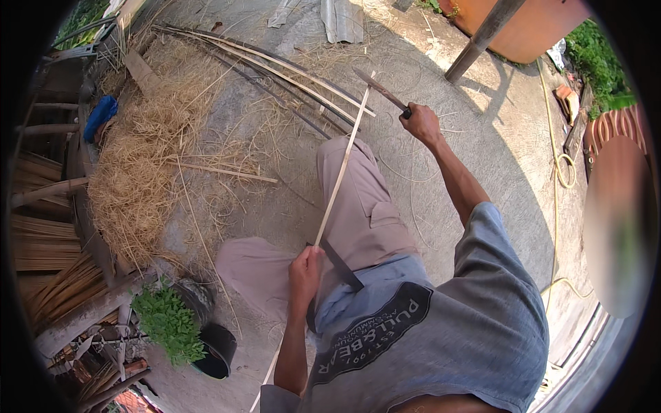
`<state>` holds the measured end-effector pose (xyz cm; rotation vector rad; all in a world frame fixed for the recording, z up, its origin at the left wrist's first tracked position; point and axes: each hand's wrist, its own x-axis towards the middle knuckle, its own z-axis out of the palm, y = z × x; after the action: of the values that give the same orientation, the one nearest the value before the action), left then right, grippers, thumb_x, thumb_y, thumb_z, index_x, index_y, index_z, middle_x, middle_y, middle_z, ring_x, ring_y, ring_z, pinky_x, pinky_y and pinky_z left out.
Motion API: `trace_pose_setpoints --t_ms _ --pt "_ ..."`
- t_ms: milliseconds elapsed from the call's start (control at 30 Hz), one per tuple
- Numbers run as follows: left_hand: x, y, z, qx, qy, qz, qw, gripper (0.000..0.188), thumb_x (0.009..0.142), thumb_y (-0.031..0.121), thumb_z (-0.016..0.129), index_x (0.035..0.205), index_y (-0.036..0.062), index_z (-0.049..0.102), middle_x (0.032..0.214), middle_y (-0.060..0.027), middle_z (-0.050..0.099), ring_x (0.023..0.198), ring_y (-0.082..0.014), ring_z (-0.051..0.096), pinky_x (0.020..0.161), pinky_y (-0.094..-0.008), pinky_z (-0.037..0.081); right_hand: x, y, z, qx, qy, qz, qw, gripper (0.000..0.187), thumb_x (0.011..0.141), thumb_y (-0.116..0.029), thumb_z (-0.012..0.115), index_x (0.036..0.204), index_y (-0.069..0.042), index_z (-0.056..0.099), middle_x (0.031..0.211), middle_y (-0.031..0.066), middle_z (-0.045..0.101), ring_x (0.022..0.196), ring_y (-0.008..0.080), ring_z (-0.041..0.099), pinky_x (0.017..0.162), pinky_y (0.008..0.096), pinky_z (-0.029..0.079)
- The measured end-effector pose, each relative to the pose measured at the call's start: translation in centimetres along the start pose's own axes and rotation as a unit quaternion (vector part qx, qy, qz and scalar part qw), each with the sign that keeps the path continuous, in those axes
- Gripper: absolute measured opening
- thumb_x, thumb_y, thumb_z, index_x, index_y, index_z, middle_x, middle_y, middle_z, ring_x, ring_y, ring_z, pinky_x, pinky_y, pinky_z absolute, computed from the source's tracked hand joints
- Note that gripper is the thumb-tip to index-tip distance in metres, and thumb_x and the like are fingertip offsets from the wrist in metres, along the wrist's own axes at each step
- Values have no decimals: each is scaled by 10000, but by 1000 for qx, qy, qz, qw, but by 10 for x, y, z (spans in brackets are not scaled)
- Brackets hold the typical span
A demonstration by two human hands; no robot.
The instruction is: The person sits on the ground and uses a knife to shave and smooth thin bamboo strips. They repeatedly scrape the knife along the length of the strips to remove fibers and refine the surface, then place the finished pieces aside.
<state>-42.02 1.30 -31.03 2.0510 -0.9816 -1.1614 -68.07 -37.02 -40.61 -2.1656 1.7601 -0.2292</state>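
Note:
A long, pale bamboo strip (pixel 342 168) slants over my leg, and my left hand (pixel 305 272) is closed round it near my lap. Its thin tail comes out again below my left forearm. My right hand (pixel 421 125) grips the dark handle of a knife (pixel 385 95), out ahead and to the right. The knife's blade points away to the left and lies at the strip's far end; whether the two touch I cannot tell. Beside my left hand, a flat dark band (pixel 341 265) lies across my lap.
Several long bamboo lengths (pixel 275 69) lie on the concrete ahead. A heap of curly shavings (pixel 148 138) spreads at the left. Nearer are a leafy green plant (pixel 165 322) and a black pot (pixel 219 350). A post (pixel 485 40) and a yellow hose (pixel 555 151) are on the right.

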Motion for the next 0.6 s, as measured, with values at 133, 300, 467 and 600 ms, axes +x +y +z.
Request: trace_pose_setpoints --t_ms 133,300,467,600 --pt "-3 -23 -3 -5 -5 -5 1000 365 1064 302 488 966 5 676 667 -49 535 644 -125 495 603 -315 408 45 9 5 82 47 179 979 375 811 -341 684 932 13 709 887 259 719 851 417 715 784 473 575" --pt "-14 -30 -31 -146 -141 -168 965 398 1083 371 469 944 43 646 592 51 408 508 -56 369 473 -256 298 24 15 -8 95 63 4 993 337 803 -295 689 880 33 687 765 262 685 753 408 702 708 493 554" --pt "11 -45 -34 -365 -237 -209 876 376 1072 432 491 947 87 573 590 103 272 455 -18 249 407 -224 201 -84 -56 0 28 -151 -274 949 244 805 -239 721 894 -32 628 811 198 691 785 414 684 717 516 545" --pt "9 -49 -37 -388 -254 -225 857 364 1072 420 498 941 88 570 591 106 272 457 -10 237 405 -218 189 -26 7 28 68 -23 3 997 268 826 -265 700 896 -6 683 758 220 696 755 413 697 711 511 557"
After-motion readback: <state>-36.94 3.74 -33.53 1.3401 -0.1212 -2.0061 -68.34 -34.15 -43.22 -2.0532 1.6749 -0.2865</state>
